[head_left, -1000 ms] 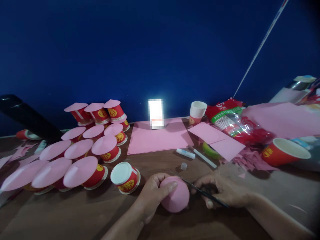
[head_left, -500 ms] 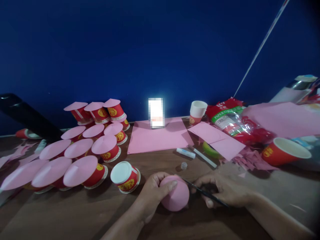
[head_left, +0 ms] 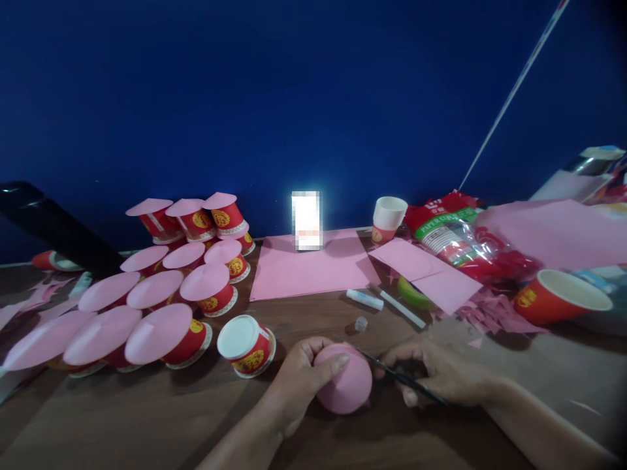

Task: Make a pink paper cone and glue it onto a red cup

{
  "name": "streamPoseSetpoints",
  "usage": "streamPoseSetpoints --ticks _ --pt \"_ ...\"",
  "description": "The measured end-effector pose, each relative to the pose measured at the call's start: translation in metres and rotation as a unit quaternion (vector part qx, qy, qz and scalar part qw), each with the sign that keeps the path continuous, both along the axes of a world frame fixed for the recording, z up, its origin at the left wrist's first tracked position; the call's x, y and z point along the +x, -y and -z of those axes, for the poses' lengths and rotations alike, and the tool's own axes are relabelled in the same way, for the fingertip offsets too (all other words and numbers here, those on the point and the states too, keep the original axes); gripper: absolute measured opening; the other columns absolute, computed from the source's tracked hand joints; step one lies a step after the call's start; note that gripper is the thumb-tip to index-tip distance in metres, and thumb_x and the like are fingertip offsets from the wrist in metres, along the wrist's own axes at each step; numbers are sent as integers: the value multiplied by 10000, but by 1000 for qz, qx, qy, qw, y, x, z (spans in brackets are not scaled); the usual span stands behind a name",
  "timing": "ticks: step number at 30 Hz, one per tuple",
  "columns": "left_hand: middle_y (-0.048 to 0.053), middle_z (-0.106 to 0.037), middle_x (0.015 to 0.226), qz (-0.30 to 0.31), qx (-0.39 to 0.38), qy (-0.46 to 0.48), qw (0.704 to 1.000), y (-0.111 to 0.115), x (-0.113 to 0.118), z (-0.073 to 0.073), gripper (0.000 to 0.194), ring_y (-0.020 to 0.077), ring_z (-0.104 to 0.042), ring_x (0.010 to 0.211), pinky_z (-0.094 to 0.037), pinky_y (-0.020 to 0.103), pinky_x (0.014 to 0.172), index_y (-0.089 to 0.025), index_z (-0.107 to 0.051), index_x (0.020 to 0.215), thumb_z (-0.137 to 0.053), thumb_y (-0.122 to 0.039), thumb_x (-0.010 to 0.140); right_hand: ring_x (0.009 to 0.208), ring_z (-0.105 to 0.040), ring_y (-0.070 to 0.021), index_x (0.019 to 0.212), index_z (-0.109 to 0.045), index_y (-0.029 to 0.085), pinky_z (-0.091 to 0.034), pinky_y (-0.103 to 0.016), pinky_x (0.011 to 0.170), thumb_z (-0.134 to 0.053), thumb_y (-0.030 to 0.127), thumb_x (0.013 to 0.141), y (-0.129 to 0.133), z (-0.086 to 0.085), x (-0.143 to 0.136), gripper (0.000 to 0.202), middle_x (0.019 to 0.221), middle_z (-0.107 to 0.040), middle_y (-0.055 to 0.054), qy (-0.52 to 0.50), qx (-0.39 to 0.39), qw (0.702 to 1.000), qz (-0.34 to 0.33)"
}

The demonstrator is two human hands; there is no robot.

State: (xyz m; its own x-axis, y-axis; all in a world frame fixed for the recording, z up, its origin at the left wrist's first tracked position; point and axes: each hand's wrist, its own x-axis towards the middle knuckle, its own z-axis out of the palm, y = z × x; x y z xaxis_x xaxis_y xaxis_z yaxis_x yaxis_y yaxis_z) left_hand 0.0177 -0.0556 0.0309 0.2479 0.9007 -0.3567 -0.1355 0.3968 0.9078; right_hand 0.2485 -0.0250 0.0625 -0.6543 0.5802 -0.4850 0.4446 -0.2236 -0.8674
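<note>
My left hand [head_left: 306, 375] pinches a round pink paper cone [head_left: 347, 385] between thumb and fingers, near the front middle of the table. Slim dark scissors [head_left: 409, 378] lie in the closed fingers of my right hand [head_left: 431, 369], and their tip meets the upper right edge of the cone. Left of my left hand stands an upside-down red cup [head_left: 247, 346] with a gold print and no cone on it. Beyond my hands are a glue stick [head_left: 365, 299] and its small clear cap [head_left: 361, 324].
Several red cups with pink cones [head_left: 159, 333] fill the left. Pink sheets [head_left: 313, 271] lie at the back middle under a bright blurred screen [head_left: 307, 220]. Stacked cups [head_left: 388, 219], a red bag [head_left: 443, 228], paper scraps [head_left: 499, 310] and a tipped cup [head_left: 558, 297] are on the right.
</note>
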Motion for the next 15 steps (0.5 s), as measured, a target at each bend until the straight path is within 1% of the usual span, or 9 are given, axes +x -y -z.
streamPoseSetpoints --ticks 8,15 --pt "39 -612 731 -2 -6 6 1000 -1 0 -1 295 111 -493 647 -370 220 606 -118 -620 780 -692 -373 649 486 -471 -72 976 -637 170 -366 -172 463 -698 413 603 0 4 1 449 617 -560 23 5 -5 1000 8" --pt "34 -603 717 -4 -5 4 1000 0 0 -2 292 101 -479 631 -366 214 598 -118 -620 783 -688 -370 652 485 -487 -68 978 -637 174 -393 -170 472 -702 401 612 0 4 2 436 640 -582 19 -14 -12 1000 11"
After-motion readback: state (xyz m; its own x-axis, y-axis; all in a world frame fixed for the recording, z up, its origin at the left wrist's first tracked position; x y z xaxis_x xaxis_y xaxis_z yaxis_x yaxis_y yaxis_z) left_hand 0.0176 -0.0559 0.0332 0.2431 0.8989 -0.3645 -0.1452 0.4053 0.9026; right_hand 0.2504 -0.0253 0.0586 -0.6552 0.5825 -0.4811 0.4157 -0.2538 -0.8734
